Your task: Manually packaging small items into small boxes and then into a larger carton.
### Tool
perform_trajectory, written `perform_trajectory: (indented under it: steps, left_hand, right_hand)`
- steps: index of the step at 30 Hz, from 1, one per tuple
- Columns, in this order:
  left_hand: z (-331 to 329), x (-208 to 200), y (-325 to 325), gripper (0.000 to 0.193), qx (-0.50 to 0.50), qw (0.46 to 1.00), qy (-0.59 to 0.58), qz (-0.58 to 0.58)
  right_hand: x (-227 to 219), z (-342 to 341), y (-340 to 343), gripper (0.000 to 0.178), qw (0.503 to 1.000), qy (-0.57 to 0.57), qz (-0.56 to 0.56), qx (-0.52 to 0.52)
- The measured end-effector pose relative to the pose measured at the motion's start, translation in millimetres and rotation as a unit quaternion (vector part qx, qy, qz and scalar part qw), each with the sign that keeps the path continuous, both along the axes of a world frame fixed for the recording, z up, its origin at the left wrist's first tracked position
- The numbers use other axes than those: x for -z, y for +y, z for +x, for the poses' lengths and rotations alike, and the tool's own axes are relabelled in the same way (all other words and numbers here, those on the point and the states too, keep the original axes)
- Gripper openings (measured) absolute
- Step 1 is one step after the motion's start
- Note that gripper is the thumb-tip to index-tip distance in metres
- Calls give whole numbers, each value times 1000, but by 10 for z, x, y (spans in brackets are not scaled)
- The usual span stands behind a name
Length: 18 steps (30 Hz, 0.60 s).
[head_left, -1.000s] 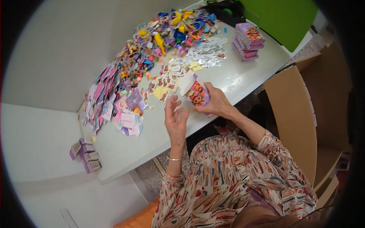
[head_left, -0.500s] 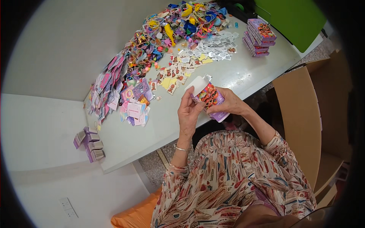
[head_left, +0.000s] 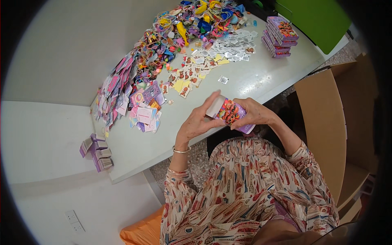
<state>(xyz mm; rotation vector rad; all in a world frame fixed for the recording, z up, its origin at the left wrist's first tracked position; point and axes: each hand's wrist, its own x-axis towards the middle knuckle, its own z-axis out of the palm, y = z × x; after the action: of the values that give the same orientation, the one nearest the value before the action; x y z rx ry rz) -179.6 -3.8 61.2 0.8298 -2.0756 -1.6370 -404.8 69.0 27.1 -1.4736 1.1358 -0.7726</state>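
Over the table's front edge I hold a small purple cardboard box [head_left: 236,107] with a colourful picture on its face. My right hand [head_left: 255,112] is closed round the box's right side, its thumb across the front. At the box's left end, my left hand [head_left: 198,122] grips with its thumb on the lower edge and its fingers against the white end flap [head_left: 215,106]. The box's inside is hidden. Just beyond it a small printed white sticker [head_left: 223,79] lies on the table.
Heaped along the wall are mixed trinkets [head_left: 171,36], pink-purple packets [head_left: 118,83], cards [head_left: 146,115], picture stickers [head_left: 188,75] and silvery-white sachets [head_left: 237,45]. Finished-looking purple boxes [head_left: 281,34] are stacked far right. Card bundles [head_left: 100,153] sit left. A large carton [head_left: 320,122] stands at right.
My left hand has shifted left and spread round the box's end. The white flap has folded inward, and the box has moved slightly nearer and right. The small sticker shows fully now.
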Motion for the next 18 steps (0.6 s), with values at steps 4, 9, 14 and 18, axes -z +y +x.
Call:
perform_trajectory:
  steps: [4, 9, 14, 18]
  left_hand:
    - [63, 125, 61, 75, 44, 995, -46, -78]
    - [-19, 73, 223, 69, 27, 988, -124, -84]
    - [-183, 137, 337, 63, -73, 948, -8, -309]
    - [-214, 245, 404, 44, -164, 978, 36, -121]
  right_hand:
    - [-49, 10, 46, 52, 1000, -19, 5, 2]
    - [4, 25, 38, 51, 998, -55, 21, 11]
    - [-4, 18, -14, 49, 998, -27, 37, 47]
    - [34, 16, 13, 47, 997, 10, 33, 63]
